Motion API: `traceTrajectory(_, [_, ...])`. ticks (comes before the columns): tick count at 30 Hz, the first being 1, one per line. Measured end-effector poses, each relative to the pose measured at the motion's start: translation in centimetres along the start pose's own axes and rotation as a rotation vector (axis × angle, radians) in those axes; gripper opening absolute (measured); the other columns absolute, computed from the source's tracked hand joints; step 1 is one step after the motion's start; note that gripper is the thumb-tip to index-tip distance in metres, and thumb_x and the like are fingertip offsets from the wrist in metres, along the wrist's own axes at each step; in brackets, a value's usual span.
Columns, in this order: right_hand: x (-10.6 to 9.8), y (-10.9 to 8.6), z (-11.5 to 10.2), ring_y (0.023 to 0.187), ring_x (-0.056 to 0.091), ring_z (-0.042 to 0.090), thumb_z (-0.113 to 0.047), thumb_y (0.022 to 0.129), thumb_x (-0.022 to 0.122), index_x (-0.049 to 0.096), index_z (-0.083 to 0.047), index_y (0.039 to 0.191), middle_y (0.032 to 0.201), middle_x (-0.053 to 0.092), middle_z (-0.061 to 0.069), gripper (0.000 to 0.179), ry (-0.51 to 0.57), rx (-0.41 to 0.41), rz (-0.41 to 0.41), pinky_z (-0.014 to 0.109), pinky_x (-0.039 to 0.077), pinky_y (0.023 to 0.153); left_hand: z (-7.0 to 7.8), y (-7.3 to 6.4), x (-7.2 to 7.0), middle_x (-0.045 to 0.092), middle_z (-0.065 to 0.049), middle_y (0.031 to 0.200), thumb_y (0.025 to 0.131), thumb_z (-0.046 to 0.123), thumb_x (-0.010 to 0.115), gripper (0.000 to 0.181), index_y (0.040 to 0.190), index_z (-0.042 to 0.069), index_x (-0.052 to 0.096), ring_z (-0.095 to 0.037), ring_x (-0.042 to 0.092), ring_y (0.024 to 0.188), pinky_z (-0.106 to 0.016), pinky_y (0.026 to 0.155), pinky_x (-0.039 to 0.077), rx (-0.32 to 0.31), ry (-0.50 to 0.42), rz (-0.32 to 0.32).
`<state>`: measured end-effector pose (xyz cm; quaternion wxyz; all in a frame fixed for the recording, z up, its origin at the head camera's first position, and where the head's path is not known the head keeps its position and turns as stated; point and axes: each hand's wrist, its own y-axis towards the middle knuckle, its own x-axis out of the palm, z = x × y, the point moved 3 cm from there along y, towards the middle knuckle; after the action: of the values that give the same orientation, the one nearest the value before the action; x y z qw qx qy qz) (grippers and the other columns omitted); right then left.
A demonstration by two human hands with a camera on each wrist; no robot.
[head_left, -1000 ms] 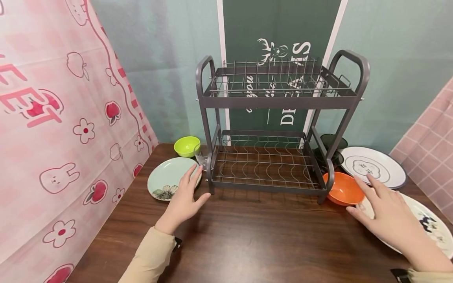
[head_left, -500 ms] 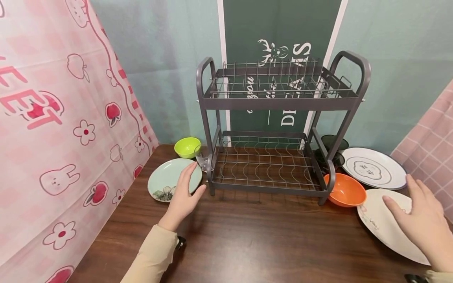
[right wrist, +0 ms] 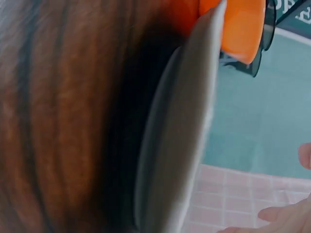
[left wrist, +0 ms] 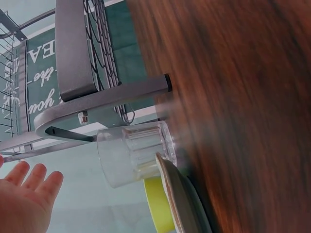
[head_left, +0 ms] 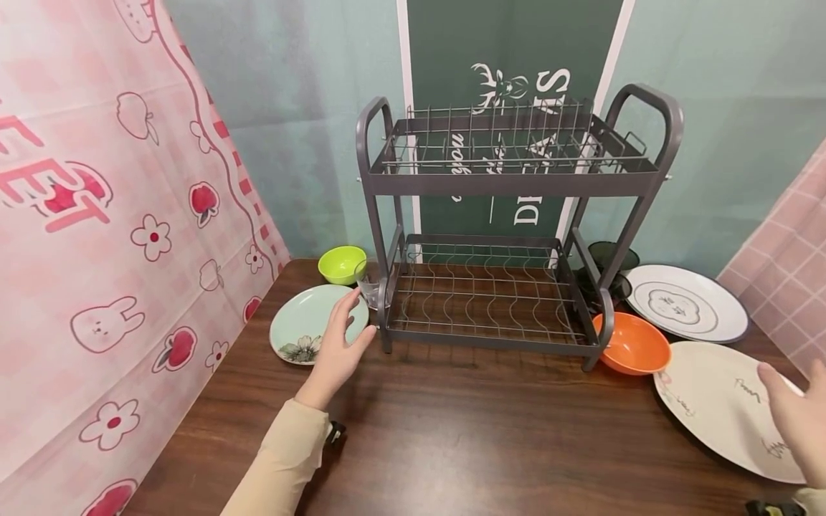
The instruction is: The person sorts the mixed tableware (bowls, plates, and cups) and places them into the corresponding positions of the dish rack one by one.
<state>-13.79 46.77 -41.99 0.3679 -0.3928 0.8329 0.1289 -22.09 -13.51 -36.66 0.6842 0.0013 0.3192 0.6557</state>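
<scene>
**Right hand (head_left: 796, 419) shifts to the right edge, baring more of a broad, shallow, cream ceramic-looking plate (head_left: 716, 408)**

The left hand (head_left: 332, 358) has barely moved. The cream plate lies at lower right on the brown wood-grain bench (head_left: 452, 430), just beside a round, glossy orange bowl (head_left: 635, 344); whether they touch I cannot tell. The right hand's thumb and visible fingers stand apart, holding nothing, the rest cut off by the frame. Left of centre, the left hand's thumb and fingers are also apart and hold nothing, near a round, mint-green plate (head_left: 300, 312) with a flower print.

The step in hand looks like a reach toward the cream plate. A sound hold would be thumb above the outer rim, fingers beneath, drawing clear of the bowl before lifting level.
</scene>
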Motion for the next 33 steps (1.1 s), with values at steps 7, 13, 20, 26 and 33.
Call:
traceTrajectory(7, [0.1,0.0,0.3,0.140,-0.010,0.042,-0.034,0.097,0.030,-0.009,-0.004,0.146,0.152,-0.018,0.018,0.070,0.100,0.074,0.022,0.057,0.005,0.111,-0.6,1.0,0.4,0.029,-0.015,0.147,0.091,0.008,0.056,0.060,0.144,0.009,0.028,-0.034,0.030,0.135,-0.053,0.107,0.029,-0.016,-0.097,0.009])
traceTrajectory(13, [0.3,1.0,1.6,0.141,-0.008,0.039,-0.032,0.095,0.035,-0.008,-0.007,0.147,0.154,-0.013,0.017,0.072,0.131,0.071,0.062,0.055,0.003,0.113,-1.7,2.2,0.9,0.028,-0.010,0.149,0.093,0.011,0.054,0.059,0.145,0.011,0.025,-0.031,0.029,0.137,-0.052,0.108,0.027,-0.044,-0.170,0.011])
traceTrajectory(20, [0.4,0.3,1.8,0.140,-0.008,0.042,-0.034,0.096,0.030,-0.010,0.000,0.145,0.152,-0.016,0.019,0.072,0.119,0.150,0.015,0.054,0.003,0.113,-1.4,4.1,1.2,0.028,-0.005,0.150,0.094,0.016,0.052,0.058,0.145,0.015,0.024,-0.028,0.031,0.137,-0.049,0.109,0.028,-0.076,-0.217,0.019])
traceTrajectory(26, [0.4,-0.3,1.3,0.141,-0.006,0.042,-0.034,0.096,0.029,-0.008,0.001,0.145,0.153,-0.014,0.019,0.071,0.135,0.184,0.014,0.053,0.005,0.113,-0.9,5.7,1.4,0.022,-0.005,0.153,0.097,0.014,0.047,0.056,0.147,0.014,0.021,-0.025,0.029,0.138,-0.048,0.111,0.024,-0.101,-0.291,0.008])
traceTrajectory(33, [0.0,0.2,1.6,0.141,0.013,0.038,-0.028,0.094,0.033,0.002,-0.009,0.149,0.154,0.004,0.021,0.066,0.124,0.167,0.145,0.046,0.013,0.115,-0.7,7.0,1.9,0.020,-0.008,0.153,0.097,0.013,0.045,0.057,0.147,0.011,0.018,-0.028,0.025,0.139,-0.048,0.111,0.024,-0.152,-0.389,-0.013])
